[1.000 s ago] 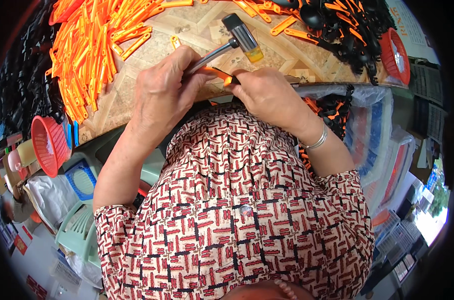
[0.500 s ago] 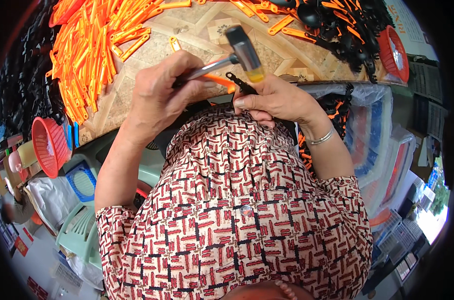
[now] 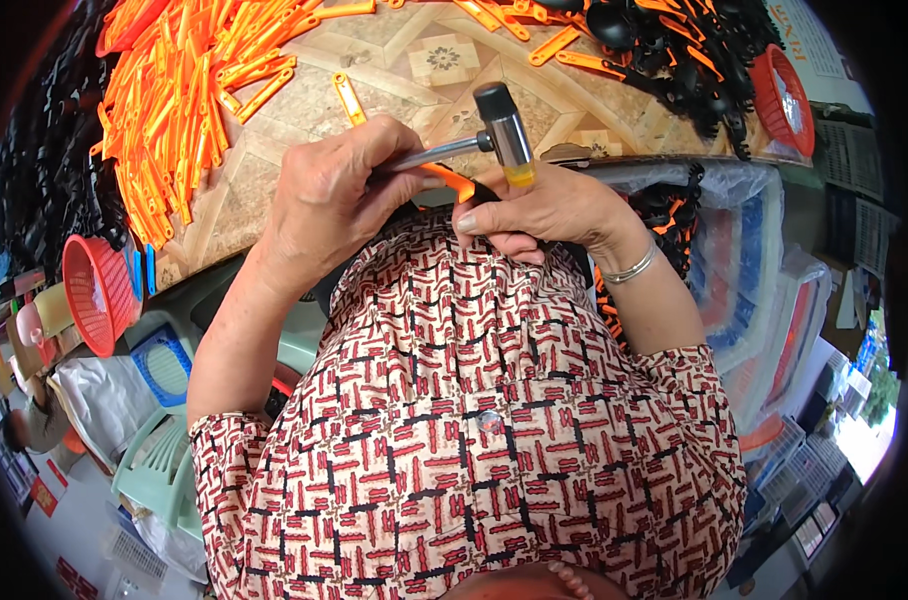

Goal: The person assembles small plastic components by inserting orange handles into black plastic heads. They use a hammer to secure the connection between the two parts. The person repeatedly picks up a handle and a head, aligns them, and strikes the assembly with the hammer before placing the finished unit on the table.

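Note:
My left hand [image 3: 339,195] is closed around the shaft of a small two-faced mallet [image 3: 506,135], whose metal head has a black end up and a yellow end down. From the same hand an orange plastic handle [image 3: 452,178] sticks out to the right. Its end meets a black plastic utensil shank [image 3: 481,193] pinched in my right hand [image 3: 554,210]; how far they fit together I cannot make out. The mallet's yellow end hangs right above my right hand. Below the fingers, the rest of the black piece is hidden.
A large heap of orange handles [image 3: 179,95] covers the table's left. Black utensils [image 3: 674,70] pile up at the far right beside a red basket [image 3: 782,100]. One loose handle [image 3: 349,100] lies beyond my left hand. Another red basket [image 3: 99,290] stands left.
The black shank's holed tip, apart from the orange handle before, is now covered where the handle's end meets it. The mallet has moved slightly right and down with my left hand.

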A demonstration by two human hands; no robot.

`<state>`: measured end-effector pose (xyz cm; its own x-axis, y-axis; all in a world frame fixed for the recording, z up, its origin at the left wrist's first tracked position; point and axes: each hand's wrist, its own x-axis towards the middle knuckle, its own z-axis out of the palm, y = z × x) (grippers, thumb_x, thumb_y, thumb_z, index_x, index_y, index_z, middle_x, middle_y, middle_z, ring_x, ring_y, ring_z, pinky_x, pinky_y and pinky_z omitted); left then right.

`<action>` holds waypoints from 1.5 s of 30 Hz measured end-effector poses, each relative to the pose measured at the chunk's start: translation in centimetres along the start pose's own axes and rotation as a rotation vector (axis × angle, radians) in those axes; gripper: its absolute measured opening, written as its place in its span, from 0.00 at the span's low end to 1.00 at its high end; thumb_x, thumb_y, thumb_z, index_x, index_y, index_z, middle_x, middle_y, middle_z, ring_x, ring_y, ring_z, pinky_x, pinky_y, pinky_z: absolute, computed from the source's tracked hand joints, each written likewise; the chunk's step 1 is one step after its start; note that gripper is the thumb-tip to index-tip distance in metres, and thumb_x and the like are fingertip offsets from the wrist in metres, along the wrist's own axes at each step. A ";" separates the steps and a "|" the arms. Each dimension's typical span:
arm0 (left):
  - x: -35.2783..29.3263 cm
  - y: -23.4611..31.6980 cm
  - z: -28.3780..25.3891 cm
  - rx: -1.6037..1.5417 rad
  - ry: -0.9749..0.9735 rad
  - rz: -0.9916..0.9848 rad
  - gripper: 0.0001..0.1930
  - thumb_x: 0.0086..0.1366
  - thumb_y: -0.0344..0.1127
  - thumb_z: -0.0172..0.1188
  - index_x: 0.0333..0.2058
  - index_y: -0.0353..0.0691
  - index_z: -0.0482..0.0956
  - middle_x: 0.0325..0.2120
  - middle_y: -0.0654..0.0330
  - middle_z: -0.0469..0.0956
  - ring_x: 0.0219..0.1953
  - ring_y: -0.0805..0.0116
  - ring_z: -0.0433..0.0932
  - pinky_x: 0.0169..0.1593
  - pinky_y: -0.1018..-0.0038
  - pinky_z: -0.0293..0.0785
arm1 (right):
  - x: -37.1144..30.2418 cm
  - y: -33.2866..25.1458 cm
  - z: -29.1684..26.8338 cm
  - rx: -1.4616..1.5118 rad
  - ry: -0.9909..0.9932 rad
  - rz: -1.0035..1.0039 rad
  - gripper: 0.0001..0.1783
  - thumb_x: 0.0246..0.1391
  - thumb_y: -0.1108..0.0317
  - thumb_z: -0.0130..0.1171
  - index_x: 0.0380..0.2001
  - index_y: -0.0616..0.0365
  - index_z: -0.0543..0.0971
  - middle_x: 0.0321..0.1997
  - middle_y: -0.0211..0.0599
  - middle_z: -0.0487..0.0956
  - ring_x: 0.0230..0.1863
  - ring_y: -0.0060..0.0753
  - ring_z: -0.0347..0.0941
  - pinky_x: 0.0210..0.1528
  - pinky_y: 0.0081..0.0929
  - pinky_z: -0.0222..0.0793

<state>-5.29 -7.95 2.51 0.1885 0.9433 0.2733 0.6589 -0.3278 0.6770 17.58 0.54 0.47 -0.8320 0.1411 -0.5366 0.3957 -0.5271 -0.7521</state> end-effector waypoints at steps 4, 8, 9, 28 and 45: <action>-0.4 0.7 0.2 0.096 0.005 0.068 0.12 0.58 0.30 0.73 0.35 0.37 0.77 0.23 0.57 0.78 0.23 0.63 0.80 0.29 0.71 0.74 | -0.3 -0.3 0.3 0.008 -0.025 0.036 0.13 0.64 0.65 0.61 0.36 0.68 0.77 0.16 0.28 0.71 0.12 0.16 0.64 0.12 0.18 0.60; -0.4 1.4 0.1 0.191 0.040 0.033 0.11 0.58 0.30 0.72 0.34 0.37 0.76 0.22 0.58 0.77 0.21 0.63 0.78 0.27 0.69 0.72 | 0.1 -0.4 0.9 -0.331 0.040 -0.003 0.14 0.62 0.63 0.59 0.37 0.66 0.79 0.21 0.42 0.79 0.14 0.31 0.73 0.18 0.29 0.69; -0.3 1.7 -0.1 0.224 0.047 0.014 0.11 0.59 0.29 0.72 0.34 0.37 0.76 0.22 0.58 0.76 0.22 0.63 0.78 0.27 0.69 0.72 | 0.6 0.4 0.8 -0.524 0.146 -0.235 0.14 0.62 0.62 0.59 0.37 0.66 0.79 0.23 0.46 0.80 0.18 0.38 0.75 0.22 0.34 0.71; 0.7 -6.2 -4.0 0.184 0.082 -0.292 0.13 0.62 0.29 0.68 0.47 0.41 0.84 0.39 0.61 0.79 0.36 0.67 0.79 0.41 0.72 0.74 | -4.2 4.3 -1.4 0.060 0.427 -0.189 0.14 0.68 0.65 0.57 0.43 0.68 0.81 0.26 0.30 0.79 0.26 0.20 0.75 0.32 0.19 0.73; 5.5 -1.5 1.5 -0.176 -0.424 -0.150 0.14 0.60 0.35 0.70 0.44 0.38 0.85 0.30 0.54 0.81 0.33 0.60 0.78 0.41 0.68 0.74 | -1.6 6.0 -0.1 0.108 0.564 -0.238 0.11 0.65 0.67 0.61 0.31 0.65 0.82 0.22 0.34 0.82 0.21 0.22 0.77 0.26 0.20 0.74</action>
<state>-4.13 -2.18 2.03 0.4051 0.9071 -0.1147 0.5756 -0.1556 0.8028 21.33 -2.75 -3.19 -0.5474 0.6707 -0.5005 0.1581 -0.5044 -0.8489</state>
